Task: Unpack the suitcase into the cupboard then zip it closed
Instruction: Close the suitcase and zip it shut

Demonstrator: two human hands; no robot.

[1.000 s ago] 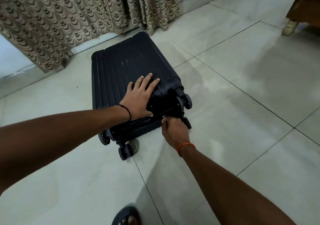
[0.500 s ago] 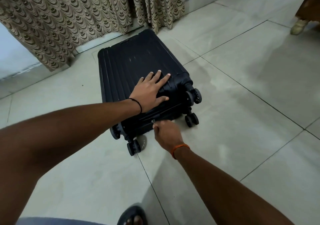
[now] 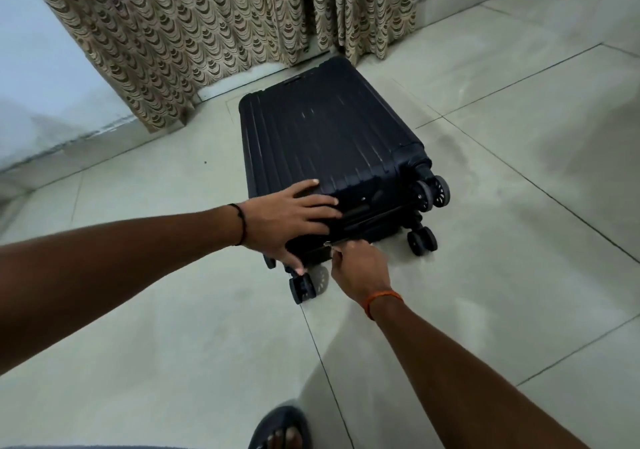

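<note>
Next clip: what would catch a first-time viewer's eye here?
The black suitcase lies flat and closed on the tiled floor, wheels toward the camera, in front of patterned curtains. The left hand presses flat on its near end, while the right hand pinches the zipper pull at the seam just below.

suitcase [image 3: 325, 143]: i see hard ribbed plastic, matt black
floor [image 3: 502, 178]: smooth tile, faint sheen
curtain [image 3: 194, 33]: soft patterned cloth
</note>
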